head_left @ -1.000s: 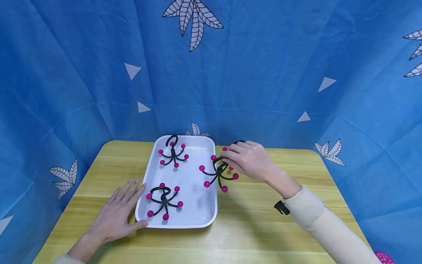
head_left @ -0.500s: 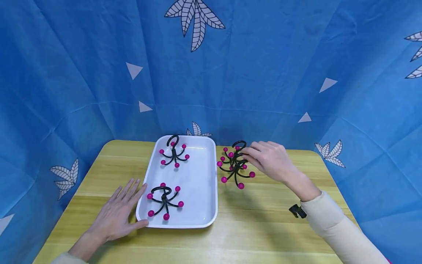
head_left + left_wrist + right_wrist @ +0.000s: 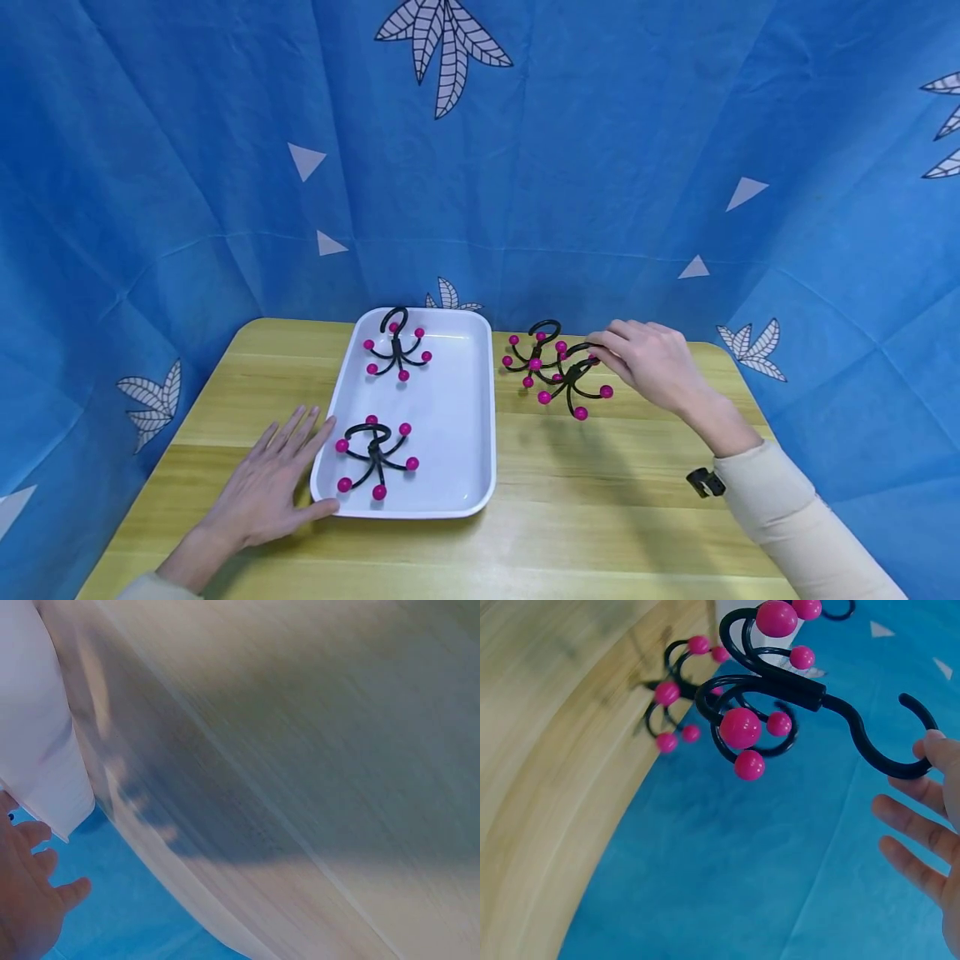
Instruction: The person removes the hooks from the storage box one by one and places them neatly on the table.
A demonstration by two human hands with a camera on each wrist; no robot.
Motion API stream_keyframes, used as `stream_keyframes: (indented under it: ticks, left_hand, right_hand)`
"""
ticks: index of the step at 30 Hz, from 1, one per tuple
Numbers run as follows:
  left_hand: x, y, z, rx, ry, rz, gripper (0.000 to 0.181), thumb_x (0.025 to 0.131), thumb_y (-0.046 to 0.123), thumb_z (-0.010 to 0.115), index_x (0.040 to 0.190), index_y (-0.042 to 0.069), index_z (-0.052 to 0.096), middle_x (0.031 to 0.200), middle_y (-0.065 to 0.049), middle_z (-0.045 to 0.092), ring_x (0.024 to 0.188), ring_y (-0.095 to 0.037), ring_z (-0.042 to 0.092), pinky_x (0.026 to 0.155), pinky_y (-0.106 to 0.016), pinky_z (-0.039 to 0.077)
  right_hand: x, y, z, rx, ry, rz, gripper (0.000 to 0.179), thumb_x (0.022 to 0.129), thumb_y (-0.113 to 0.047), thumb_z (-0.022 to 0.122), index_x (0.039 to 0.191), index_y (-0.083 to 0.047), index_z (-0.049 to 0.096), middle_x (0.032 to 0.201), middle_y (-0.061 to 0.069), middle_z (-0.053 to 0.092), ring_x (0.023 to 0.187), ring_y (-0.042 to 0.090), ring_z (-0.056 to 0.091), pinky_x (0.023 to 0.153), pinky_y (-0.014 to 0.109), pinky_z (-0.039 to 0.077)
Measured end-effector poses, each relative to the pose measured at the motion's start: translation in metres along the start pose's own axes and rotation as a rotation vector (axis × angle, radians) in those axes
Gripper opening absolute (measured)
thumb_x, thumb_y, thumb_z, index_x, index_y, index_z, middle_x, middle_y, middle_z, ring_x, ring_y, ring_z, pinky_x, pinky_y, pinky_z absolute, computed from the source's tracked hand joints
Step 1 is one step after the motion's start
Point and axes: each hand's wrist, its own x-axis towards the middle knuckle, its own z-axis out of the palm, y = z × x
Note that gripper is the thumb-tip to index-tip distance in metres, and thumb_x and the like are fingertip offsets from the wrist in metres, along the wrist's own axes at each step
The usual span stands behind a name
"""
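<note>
My right hand (image 3: 648, 362) pinches the curved top of a black multi-arm hanger hook (image 3: 573, 377) with pink ball tips. In the right wrist view, thumb and forefinger grip the bend of that hook and the other fingers extend loosely below. The held hook hangs over the table just right of a second, similar hook (image 3: 536, 353), overlapping it in the head view. My left hand (image 3: 258, 492) lies with fingers spread at the left side of a white tray (image 3: 448, 433), thumb on its near corner. Two more such hooks, one at the back (image 3: 397, 350) and one in front (image 3: 375, 450), stand inside the tray.
The wooden table (image 3: 600, 517) ends in rounded back corners. A blue cloth (image 3: 600, 167) with leaf and triangle prints hangs behind it and along both sides. A small black device (image 3: 706, 482) sits at the right cuff.
My right hand has carried the held hook rightward from over the tray's right rim, past the standing hook. My left hand and the tray have stayed in place.
</note>
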Motion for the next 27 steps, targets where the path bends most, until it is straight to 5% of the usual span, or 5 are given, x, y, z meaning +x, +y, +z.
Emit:
stream_keyframes:
  ticks: [4, 10, 16, 27]
  left_hand:
    - [0.0, 0.0, 0.0, 0.002, 0.029, 0.009, 0.111, 0.082, 0.082, 0.064, 0.167, 0.018, 0.032, 0.172, -0.021, 0.032, 0.161, -0.042, 0.028, 0.128, -0.066, 0.029]
    - [0.0, -0.001, 0.001, -0.005, 0.023, 0.006, 0.111, 0.082, 0.082, 0.064, 0.167, 0.018, 0.033, 0.173, -0.021, 0.031, 0.162, -0.041, 0.027, 0.129, -0.066, 0.028]
    - [0.0, -0.001, 0.002, -0.01, 0.005, 0.003, 0.111, 0.082, 0.083, 0.064, 0.167, 0.018, 0.034, 0.174, -0.02, 0.03, 0.162, -0.042, 0.026, 0.13, -0.066, 0.026]
    - [0.0, -0.001, 0.0, -0.003, 0.009, 0.015, 0.11, 0.083, 0.083, 0.064, 0.166, 0.017, 0.035, 0.173, -0.022, 0.03, 0.161, -0.043, 0.028, 0.129, -0.067, 0.027]
  right_hand:
    - [-0.009, 0.012, 0.002, -0.011, -0.008, 0.029, 0.017, 0.097, -0.026, 0.075, 0.106, -0.013, 0.08, 0.09, 0.004, 0.078, 0.068, 0.023, 0.071, 0.053, 0.038, 0.056]
    - [-0.021, 0.027, 0.006, -0.012, -0.016, 0.072, 0.054, 0.113, -0.049, 0.04, 0.104, -0.014, 0.08, 0.087, 0.004, 0.076, 0.063, 0.022, 0.069, 0.049, 0.035, 0.052]
    - [-0.031, 0.039, 0.007, -0.019, -0.062, 0.094, 0.02, 0.103, -0.028, 0.068, 0.107, -0.014, 0.08, 0.09, 0.004, 0.076, 0.064, 0.021, 0.068, 0.05, 0.036, 0.052]
    - [-0.041, 0.056, 0.011, -0.028, -0.128, 0.125, 0.019, 0.093, -0.015, 0.077, 0.111, -0.011, 0.079, 0.094, 0.007, 0.076, 0.066, 0.02, 0.067, 0.047, 0.029, 0.045]
